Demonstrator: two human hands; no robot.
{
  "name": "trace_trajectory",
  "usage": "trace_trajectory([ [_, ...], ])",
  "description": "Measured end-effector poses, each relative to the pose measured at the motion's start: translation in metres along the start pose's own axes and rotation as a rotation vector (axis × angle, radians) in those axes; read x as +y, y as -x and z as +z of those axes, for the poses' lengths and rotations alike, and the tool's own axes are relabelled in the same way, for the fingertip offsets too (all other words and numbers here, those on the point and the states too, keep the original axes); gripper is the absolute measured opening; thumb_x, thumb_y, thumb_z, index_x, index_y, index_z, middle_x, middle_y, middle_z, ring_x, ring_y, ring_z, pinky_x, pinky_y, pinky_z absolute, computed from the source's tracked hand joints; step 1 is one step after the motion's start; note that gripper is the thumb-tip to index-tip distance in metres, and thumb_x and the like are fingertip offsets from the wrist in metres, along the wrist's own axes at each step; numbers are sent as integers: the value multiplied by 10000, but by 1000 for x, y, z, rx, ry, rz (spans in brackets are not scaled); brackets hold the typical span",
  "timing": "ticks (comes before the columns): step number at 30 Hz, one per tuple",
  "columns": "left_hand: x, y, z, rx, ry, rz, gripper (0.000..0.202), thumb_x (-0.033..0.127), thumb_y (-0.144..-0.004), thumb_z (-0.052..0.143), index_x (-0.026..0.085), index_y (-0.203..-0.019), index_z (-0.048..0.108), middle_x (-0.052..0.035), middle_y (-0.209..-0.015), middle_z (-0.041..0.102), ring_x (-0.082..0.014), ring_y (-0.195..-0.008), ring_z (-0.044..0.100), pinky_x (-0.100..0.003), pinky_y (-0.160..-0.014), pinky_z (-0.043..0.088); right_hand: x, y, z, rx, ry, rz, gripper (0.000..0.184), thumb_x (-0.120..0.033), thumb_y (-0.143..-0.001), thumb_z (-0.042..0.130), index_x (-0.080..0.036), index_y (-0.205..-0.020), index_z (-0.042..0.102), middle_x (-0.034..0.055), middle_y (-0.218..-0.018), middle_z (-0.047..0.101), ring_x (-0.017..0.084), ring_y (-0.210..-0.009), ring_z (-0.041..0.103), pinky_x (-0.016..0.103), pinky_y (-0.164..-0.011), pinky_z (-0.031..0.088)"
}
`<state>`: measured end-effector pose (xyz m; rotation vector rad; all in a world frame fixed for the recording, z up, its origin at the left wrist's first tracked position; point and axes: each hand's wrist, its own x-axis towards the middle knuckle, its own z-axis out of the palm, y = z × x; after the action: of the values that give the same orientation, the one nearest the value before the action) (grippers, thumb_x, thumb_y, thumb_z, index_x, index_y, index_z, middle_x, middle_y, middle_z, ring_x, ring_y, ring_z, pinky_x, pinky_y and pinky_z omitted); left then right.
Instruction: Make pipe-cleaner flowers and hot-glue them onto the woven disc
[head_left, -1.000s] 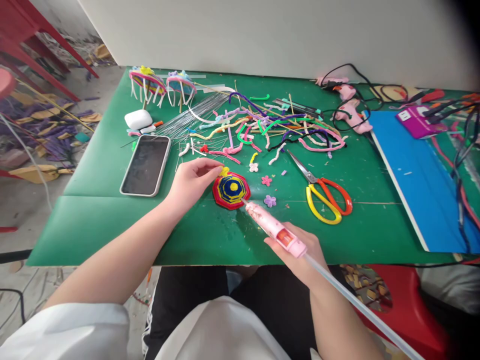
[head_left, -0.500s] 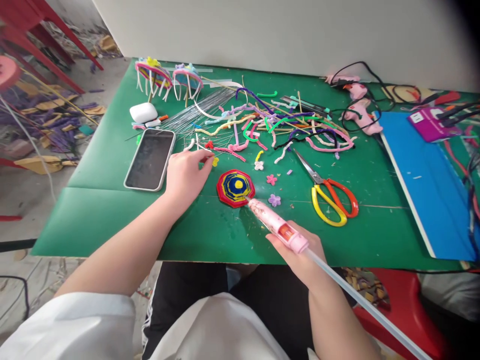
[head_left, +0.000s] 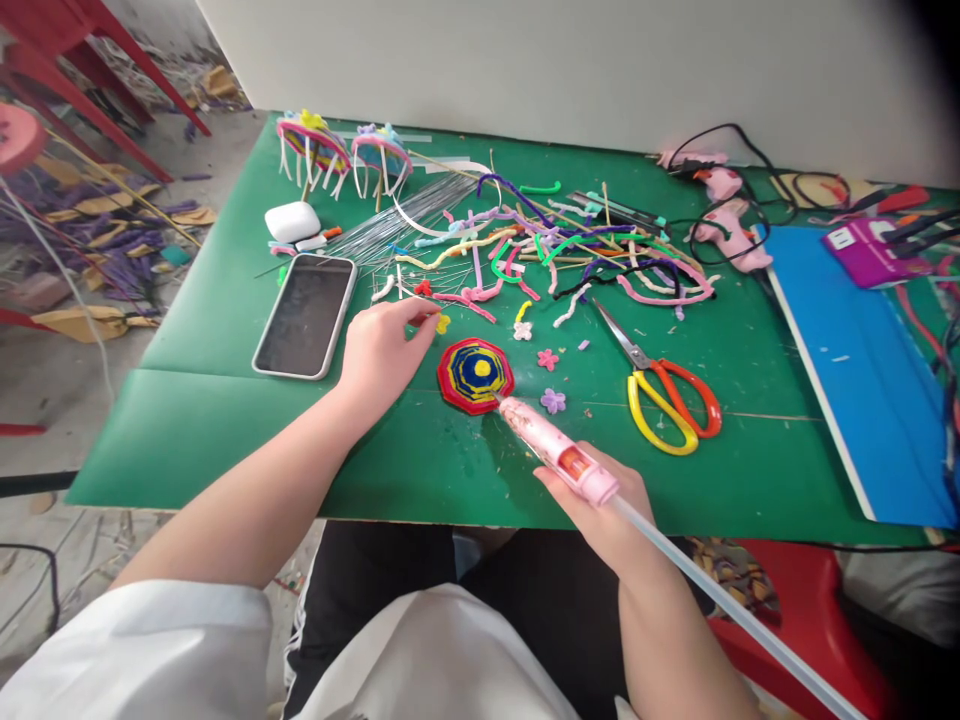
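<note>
My left hand (head_left: 386, 340) pinches a small yellow flower (head_left: 443, 324) between thumb and finger, just above the table. Below and right of it lies an octagonal disc (head_left: 459, 390) wound in red, yellow and dark blue, with a yellow centre. Wrapped in my right hand (head_left: 611, 500) is a pink hot glue gun (head_left: 551, 440); a long clear glue stick (head_left: 720, 590) juts from its back. The gun's nozzle tip is at the disc's lower right edge; whether it touches is unclear. Beside the disc lie a pink flower (head_left: 548, 358), a purple flower (head_left: 553, 401) and a white flower (head_left: 523, 330).
Scissors (head_left: 660, 395) lie open to the right, near a blue board (head_left: 847, 390). A phone (head_left: 305, 317) rests left of my left hand. Behind are tangled pipe cleaners (head_left: 562, 240), wires (head_left: 405, 220), two small umbrellas (head_left: 313, 145) and another pink glue gun (head_left: 729, 235).
The whole view has shifted slightly, so the table things appear a little further right. Both hands keep their grips, and the nozzle stays by the disc's edge.
</note>
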<state>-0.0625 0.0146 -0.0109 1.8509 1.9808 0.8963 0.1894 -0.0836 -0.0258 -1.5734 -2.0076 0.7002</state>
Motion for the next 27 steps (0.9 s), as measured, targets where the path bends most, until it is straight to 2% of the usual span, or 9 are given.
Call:
trace_trajectory([
  [13, 2, 1, 0, -4, 59, -12, 171, 271, -792, 574, 237, -873, 720, -6, -828, 713, -169, -740, 619, -251, -720, 427, 5, 2, 0, -24, 41, -36, 226, -362, -816, 586, -216, -666, 500, -18, -563, 557, 112, -487, 515, 219, -475, 401],
  [27, 2, 2, 1, -12, 23, 14, 186, 279, -802, 562, 228, -883, 722, -12, -837, 720, -164, -728, 630, -249, -701, 439, 5, 1, 0, -25, 71, -40, 255, -389, -820, 584, -214, -661, 488, -20, -553, 535, 115, -485, 509, 222, -480, 392],
])
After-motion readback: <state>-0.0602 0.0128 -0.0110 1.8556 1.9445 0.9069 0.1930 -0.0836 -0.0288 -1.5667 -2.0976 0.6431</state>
